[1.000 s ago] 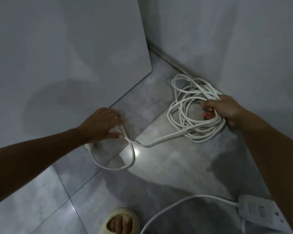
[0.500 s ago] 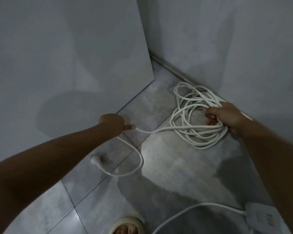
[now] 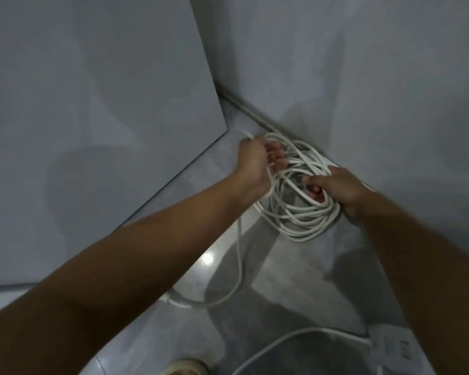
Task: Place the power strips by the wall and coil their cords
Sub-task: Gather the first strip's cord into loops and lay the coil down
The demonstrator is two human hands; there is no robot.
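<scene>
A white cord lies in a loose coil [image 3: 299, 212] on the grey floor in the corner by the right wall. My left hand [image 3: 257, 161] holds a stretch of this cord above the coil's far left side, fingers curled round it. From that hand the loose end [image 3: 238, 255] runs down to its plug [image 3: 179, 300] on the floor. My right hand [image 3: 336, 188] grips the coil's strands at its right side. A white power strip [image 3: 390, 347] lies at the bottom right, with its own cord [image 3: 295, 338] curving left.
A tall grey panel [image 3: 92, 117] stands on the left, and a grey wall [image 3: 363, 77] closes the right, meeting at a narrow corner. My foot in a pale slipper [image 3: 184, 368] shows at the bottom edge.
My left hand has carried the cord up and to the right, from the floor by the panel to the coil. The loose loop has been drawn straighter. My right hand kept its grip.
</scene>
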